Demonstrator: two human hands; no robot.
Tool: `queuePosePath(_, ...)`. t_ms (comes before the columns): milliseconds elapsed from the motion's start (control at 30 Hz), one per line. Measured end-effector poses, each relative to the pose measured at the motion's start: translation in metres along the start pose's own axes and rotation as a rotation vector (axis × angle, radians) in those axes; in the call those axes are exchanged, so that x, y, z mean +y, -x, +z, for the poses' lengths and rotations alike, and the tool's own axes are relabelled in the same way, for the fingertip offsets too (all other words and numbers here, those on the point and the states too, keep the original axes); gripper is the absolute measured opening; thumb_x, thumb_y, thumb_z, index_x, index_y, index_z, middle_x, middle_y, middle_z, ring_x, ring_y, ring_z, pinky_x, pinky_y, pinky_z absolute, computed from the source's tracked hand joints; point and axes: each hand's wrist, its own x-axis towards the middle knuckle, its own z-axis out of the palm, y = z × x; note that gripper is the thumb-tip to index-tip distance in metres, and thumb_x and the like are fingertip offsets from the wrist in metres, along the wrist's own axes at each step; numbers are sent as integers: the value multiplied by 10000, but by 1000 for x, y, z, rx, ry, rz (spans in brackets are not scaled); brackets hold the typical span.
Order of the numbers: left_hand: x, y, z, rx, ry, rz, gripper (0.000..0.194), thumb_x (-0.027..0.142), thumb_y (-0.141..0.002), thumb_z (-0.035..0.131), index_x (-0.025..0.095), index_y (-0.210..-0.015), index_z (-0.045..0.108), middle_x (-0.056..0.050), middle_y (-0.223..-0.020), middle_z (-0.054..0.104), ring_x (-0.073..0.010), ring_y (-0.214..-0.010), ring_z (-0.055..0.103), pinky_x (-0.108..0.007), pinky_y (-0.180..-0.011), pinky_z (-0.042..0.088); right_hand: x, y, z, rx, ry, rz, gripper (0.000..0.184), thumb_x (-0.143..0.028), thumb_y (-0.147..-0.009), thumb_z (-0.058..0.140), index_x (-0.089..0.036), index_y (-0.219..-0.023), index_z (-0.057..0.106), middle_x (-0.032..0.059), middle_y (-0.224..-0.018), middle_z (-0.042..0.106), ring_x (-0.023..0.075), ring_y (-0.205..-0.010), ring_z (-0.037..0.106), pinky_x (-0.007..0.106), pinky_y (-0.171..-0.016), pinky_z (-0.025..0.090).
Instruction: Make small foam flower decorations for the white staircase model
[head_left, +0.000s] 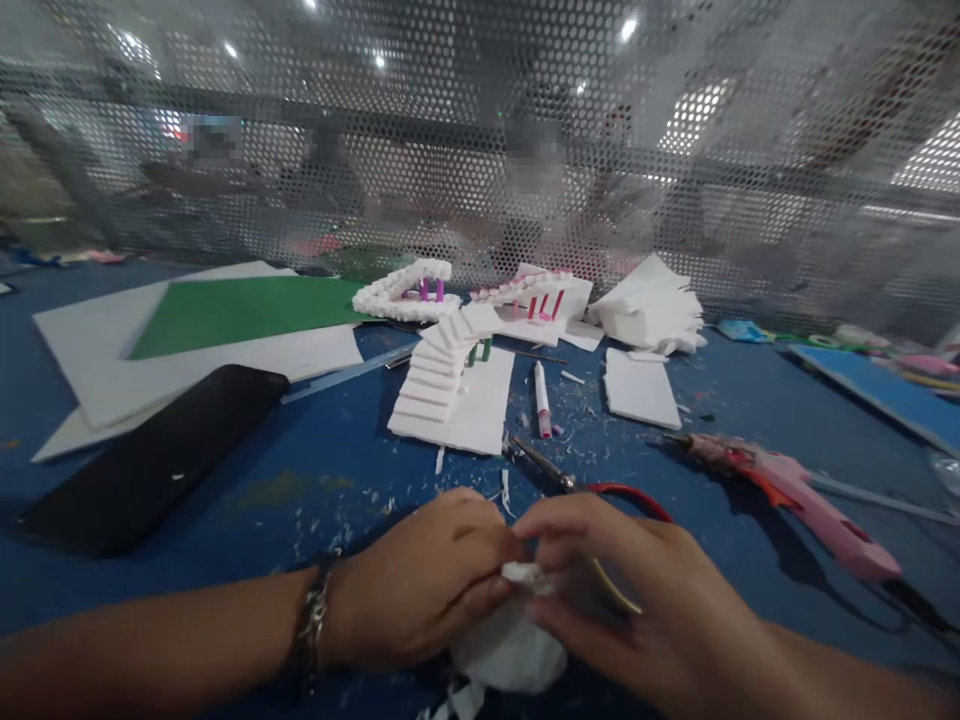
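My left hand (427, 580), with a dark bracelet at the wrist, is closed around a small white piece (523, 573) that looks like foam or paper. From the other side, my right hand (637, 590) curls its thumb and fingers about the same piece. Below them is a larger rounded white piece (510, 650), partly covered by my hands. Scissors (555, 468) with red handles lie just beyond, partly hidden by my right hand. Past my hands stands a small white foam staircase (431, 385) with green posts on a white base.
A pink hot glue gun (810, 500) lies at right, a black phone-like slab (157, 460) at left. Behind are green sheet (247, 310), two more stair models (409, 290), a marker (541, 400), a white square (641, 388) and crumpled white sheets (652, 305). Perforated metal screen (465, 130) bounds the table.
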Motion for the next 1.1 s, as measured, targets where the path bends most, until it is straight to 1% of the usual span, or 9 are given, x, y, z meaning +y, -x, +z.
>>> queuePosePath(133, -4, -2, 0, 10, 4, 37, 499, 381, -888, 64, 146, -817, 498, -72, -768, 550, -169, -720, 465, -296, -726, 360, 0, -3, 5, 68, -28, -18, 117, -115, -728, 544, -194, -812, 522, -39, -688, 638, 56, -563, 570, 123, -517, 419)
queuePosePath(233, -2, -1, -3, 43, 56, 59, 472, 376, -894, 111, 138, -814, 511, -64, -789, 518, -156, -754, 444, -275, -749, 348, -1, -7, 5, 79, -27, -52, 80, -101, -729, 545, -181, -737, 547, -50, -619, 614, 42, -510, 530, 112, -487, 394)
queuePosePath(367, 1, -1, -8, 4, 222, -15, 455, 392, -888, 163, 118, -838, 524, -68, -808, 486, -156, -784, 433, -272, -767, 353, -3, -10, -1, 27, -88, -58, 60, -119, -727, 572, -167, -762, 563, -45, -661, 621, 34, -570, 543, 94, -551, 408)
queuePosePath(533, 1, 4, -9, -21, 428, -73, 370, 380, -883, 219, 166, -814, 512, -46, -787, 515, -161, -775, 447, -287, -762, 369, -9, -15, -9, -90, -177, -18, 85, -159, -743, 576, -178, -825, 586, -52, -742, 631, 15, -630, 550, 68, -598, 411)
queuePosePath(633, -2, 6, -8, 0, 460, -106, 323, 298, -882, 249, 158, -753, 509, -51, -793, 510, -163, -798, 443, -285, -770, 365, -10, -17, -5, -62, -195, 54, 92, -156, -728, 589, -175, -817, 576, -52, -750, 629, 18, -645, 557, 73, -602, 419)
queuePosePath(767, -5, 6, -8, 83, 439, -99, 258, 178, -846, 319, 147, -649, 484, -19, -723, 464, -131, -719, 432, -233, -692, 367, -6, -18, 1, 85, -148, 101, 61, -114, -683, 613, -158, -685, 572, -61, -616, 597, 17, -532, 519, 84, -498, 401)
queuePosePath(900, -4, 4, -6, 222, 496, -168, 216, 123, -797, 419, 148, -599, 501, 20, -640, 436, -95, -623, 416, -194, -604, 341, -2, -19, 3, 162, -99, 38, 58, -147, -705, 602, -156, -650, 588, -40, -598, 595, 38, -533, 518, 124, -499, 398)
queuePosePath(1000, -3, 3, -2, 293, 707, -288, 56, 175, -756, 500, 156, -717, 535, 29, -641, 468, -87, -587, 419, -185, -545, 334, -1, -17, 4, 178, -77, -33, 53, -148, -732, 579, -147, -682, 596, -13, -638, 600, 51, -579, 529, 142, -537, 404)
queuePosePath(1100, -2, 3, 1, 295, 918, -397, 112, 238, -686, 582, 155, -720, 514, 36, -635, 471, -81, -564, 417, -178, -514, 328, -3, -11, 6, 158, -47, -107, 55, -127, -746, 559, -133, -695, 581, 2, -644, 588, 55, -589, 524, 147, -552, 401)
